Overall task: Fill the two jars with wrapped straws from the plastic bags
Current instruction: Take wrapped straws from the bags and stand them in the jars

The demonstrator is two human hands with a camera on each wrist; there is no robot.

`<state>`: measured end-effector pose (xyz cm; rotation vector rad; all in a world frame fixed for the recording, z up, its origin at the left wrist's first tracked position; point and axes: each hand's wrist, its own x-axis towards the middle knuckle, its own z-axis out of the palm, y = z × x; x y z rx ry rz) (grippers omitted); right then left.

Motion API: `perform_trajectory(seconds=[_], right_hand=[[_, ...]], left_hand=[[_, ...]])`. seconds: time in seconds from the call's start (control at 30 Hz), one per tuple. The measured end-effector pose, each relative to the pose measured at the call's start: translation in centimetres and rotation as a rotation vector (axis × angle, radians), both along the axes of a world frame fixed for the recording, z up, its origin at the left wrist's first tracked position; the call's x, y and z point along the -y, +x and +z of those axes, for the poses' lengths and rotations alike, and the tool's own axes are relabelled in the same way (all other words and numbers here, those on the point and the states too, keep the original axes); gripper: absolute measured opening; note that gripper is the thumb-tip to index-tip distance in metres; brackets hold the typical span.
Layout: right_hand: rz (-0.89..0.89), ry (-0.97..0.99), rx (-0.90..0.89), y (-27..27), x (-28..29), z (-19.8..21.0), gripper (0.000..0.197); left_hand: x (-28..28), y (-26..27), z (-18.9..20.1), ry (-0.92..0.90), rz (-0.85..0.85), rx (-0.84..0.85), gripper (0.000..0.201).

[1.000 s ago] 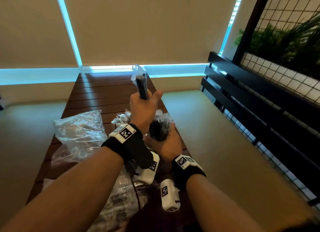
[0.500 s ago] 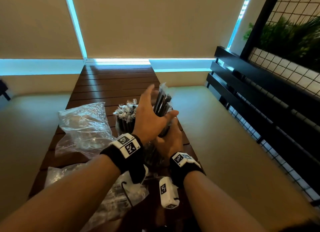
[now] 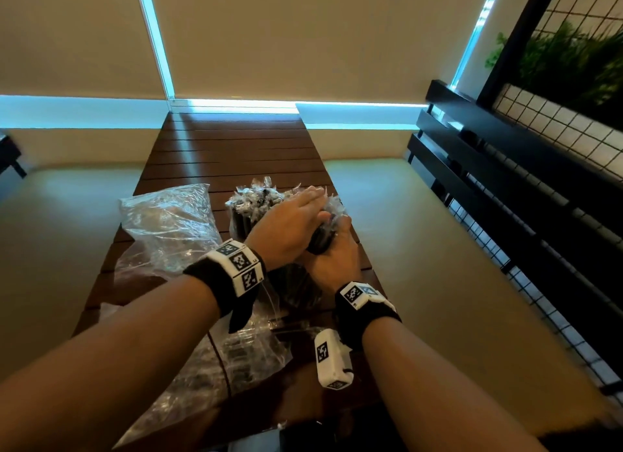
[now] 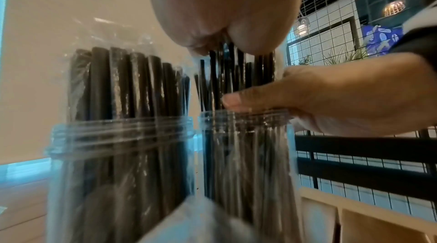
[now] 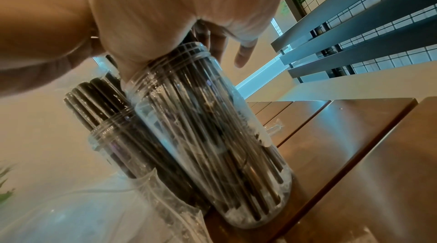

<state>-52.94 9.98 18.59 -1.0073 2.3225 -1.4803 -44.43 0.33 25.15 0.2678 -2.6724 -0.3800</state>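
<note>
while the flat left hand (image 3: 290, 225) presses the wrapped straws (image 4: 236, 71) into the right jar (image 5: 212, 144) on the tabletop (image 3: 236, 155), right hand (image 3: 332, 262) fingers curled round its neck: risk, crushed straws or tipped jar.

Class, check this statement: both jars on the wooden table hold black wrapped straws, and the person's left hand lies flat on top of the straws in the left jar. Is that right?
Not quite. The left hand lies flat on the straws in the right jar, not the left jar; the left wrist view shows it. Both jars do hold black wrapped straws on the wooden table.
</note>
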Motion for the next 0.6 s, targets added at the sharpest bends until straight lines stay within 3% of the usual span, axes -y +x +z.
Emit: perform_trajectory(seconds=[0.07,0.17,0.23,0.33,0.43,0.5,0.53,0.6], right_hand=[[0.002,0.001,-0.03,-0.1,-0.2,0.2,0.071],[0.004,-0.018,-0.047,0.0,-0.2,0.3,0.062],[0.0,-0.03,-0.128,0.1,-0.2,-0.2,0.055],[0.007,-0.033,-0.092,0.4,-0.5,-1.3,0.068],[-0.041,0.296,-0.145,0.8,-1.4,-1.9,0.096],[-0.079,0.537,-0.057,1.1,-3.1,-1.6,0.111],[-0.057,0.662,-0.009,1.2,-4.0,-1.8,0.108],[0.115,0.871,-0.008,1.6,-5.5,-2.1,0.08]], left_hand=[[0.0,0.2,0.3,0.05,0.033,0.042,0.067],[-0.2,0.2,0.9,-0.086,0.062,0.137,0.092],[-0.4,0.7,-0.1,-0.147,0.071,0.247,0.099],[-0.9,1.2,-2.3,-0.204,0.101,0.326,0.104],[-0.9,1.2,-1.0,-0.104,0.088,0.367,0.101],[-1.2,1.8,0.7,-0.027,0.058,0.316,0.097],[-1.3,2.3,1.4,0.006,0.047,0.237,0.094],[-1.1,3.7,2.2,0.045,0.053,0.001,0.079]])
